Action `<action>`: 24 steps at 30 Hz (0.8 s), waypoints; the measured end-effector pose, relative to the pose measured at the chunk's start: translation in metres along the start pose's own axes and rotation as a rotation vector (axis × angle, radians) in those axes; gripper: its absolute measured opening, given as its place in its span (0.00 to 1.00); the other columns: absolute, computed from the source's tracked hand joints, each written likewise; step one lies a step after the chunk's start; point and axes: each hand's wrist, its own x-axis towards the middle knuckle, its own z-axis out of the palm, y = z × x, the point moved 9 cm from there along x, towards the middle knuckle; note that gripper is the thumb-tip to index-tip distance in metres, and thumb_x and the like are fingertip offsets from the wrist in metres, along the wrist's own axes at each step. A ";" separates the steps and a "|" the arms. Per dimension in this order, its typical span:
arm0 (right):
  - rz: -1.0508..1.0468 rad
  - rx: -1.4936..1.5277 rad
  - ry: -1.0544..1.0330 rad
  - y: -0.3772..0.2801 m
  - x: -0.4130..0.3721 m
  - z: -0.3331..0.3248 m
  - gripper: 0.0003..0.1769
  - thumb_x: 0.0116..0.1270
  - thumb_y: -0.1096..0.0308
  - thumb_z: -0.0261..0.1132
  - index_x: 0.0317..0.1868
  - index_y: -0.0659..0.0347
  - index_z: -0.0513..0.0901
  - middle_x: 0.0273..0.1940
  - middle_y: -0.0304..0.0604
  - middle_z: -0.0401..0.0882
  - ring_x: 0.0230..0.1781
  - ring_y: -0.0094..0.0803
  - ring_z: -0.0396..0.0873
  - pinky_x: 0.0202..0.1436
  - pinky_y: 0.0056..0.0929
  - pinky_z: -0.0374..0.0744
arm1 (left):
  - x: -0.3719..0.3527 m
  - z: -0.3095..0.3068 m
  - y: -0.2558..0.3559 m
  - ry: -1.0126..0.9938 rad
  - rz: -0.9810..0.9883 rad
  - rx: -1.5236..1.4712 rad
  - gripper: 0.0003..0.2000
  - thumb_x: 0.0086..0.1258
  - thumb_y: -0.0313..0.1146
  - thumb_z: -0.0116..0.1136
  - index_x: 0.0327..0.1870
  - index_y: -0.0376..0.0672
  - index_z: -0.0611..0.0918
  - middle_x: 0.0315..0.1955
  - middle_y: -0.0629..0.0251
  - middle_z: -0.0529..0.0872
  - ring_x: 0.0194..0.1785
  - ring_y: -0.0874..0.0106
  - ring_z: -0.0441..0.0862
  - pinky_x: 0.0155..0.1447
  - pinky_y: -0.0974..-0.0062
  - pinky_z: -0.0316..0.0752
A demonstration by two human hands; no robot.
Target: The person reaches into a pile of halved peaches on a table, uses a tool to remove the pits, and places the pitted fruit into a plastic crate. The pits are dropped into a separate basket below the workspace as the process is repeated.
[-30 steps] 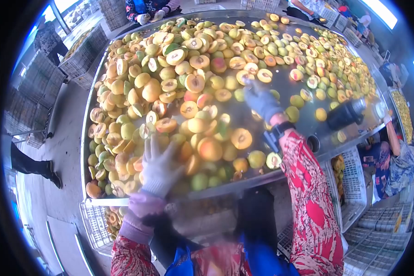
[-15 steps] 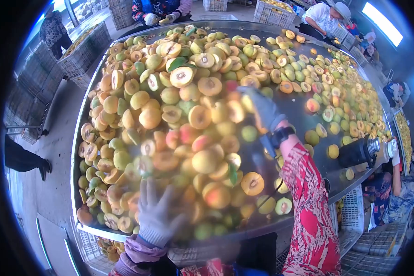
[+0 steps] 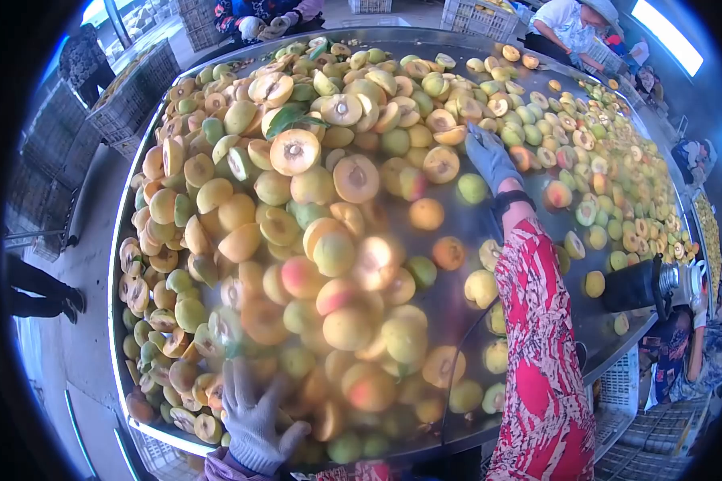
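Yellow peaches point(image 3: 353, 178), many cut in half with pits showing, are heaped over the metal table point(image 3: 489, 232). My left hand point(image 3: 257, 425), in a grey knit glove, is open with fingers spread against the peaches at the near left edge. Farther out, my right hand point(image 3: 491, 156) in a blue-grey glove reaches across the table, fingers stretched toward a peach half point(image 3: 451, 135). Its palm side is hidden. A dark band point(image 3: 513, 198) circles the right wrist. A thin dark cord point(image 3: 455, 373) runs over the tabletop toward that forearm.
A black bottle point(image 3: 634, 289) lies at the right edge, its metal cap outward. Plastic crates point(image 3: 140, 88) stand at the left, with another point(image 3: 618, 377) below the table at right. Co-workers are around the table; one's gloved hands point(image 3: 265, 28) are at the far edge.
My right hand has moved farther out and to the right. Peaches around it have shifted, baring more metal. My left hand has come slightly nearer and left. The view has shifted a little.
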 end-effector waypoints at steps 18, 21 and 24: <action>0.054 1.240 -0.632 -0.233 0.062 -0.229 0.24 0.74 0.73 0.43 0.69 0.64 0.63 0.71 0.47 0.60 0.71 0.36 0.60 0.74 0.27 0.57 | -0.001 -0.025 -0.010 0.322 -0.017 -0.216 0.41 0.57 0.46 0.64 0.68 0.31 0.61 0.65 0.40 0.65 0.69 0.43 0.61 0.69 0.54 0.59; 0.553 1.829 -0.869 -0.268 0.065 -0.245 0.22 0.75 0.71 0.45 0.66 0.67 0.66 0.69 0.44 0.64 0.70 0.33 0.61 0.74 0.26 0.55 | -0.010 -0.029 -0.022 0.418 -0.025 -0.440 0.39 0.60 0.41 0.61 0.69 0.32 0.59 0.65 0.41 0.64 0.67 0.46 0.64 0.68 0.57 0.62; 0.458 1.911 -1.071 -0.300 0.083 -0.281 0.21 0.76 0.65 0.50 0.66 0.60 0.68 0.60 0.36 0.71 0.63 0.23 0.66 0.63 0.22 0.71 | -0.022 -0.038 -0.032 0.617 -0.077 -0.468 0.35 0.63 0.33 0.55 0.71 0.33 0.57 0.67 0.43 0.62 0.66 0.49 0.66 0.66 0.62 0.65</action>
